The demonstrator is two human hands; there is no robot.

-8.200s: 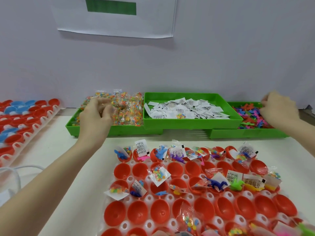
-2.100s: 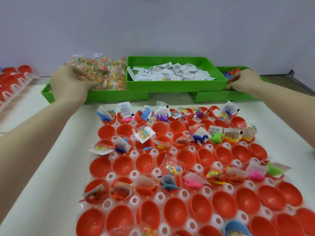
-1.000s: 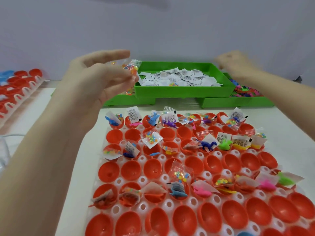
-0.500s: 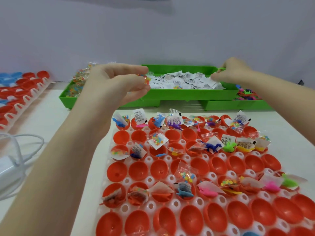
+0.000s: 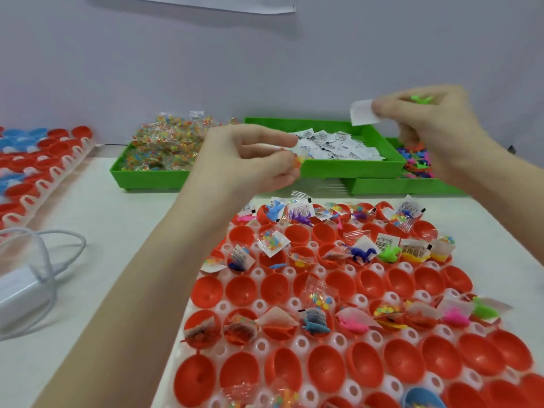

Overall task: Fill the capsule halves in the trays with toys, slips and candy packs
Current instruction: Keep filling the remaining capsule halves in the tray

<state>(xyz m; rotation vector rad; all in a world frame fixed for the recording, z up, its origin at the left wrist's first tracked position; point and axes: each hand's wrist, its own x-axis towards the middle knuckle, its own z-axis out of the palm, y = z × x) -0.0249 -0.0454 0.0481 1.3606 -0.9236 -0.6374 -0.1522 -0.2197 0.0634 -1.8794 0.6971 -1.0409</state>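
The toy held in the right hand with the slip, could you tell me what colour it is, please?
Bright green toy, peeking above the right hand, head view.

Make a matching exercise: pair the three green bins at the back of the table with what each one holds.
Things:
1. left green bin
2. middle green bin
3. right green bin

Contents:
A. white paper slips
B. small coloured plastic toys
C. clear packs of coloured candy

Pairs: 1-C, 2-A, 3-B
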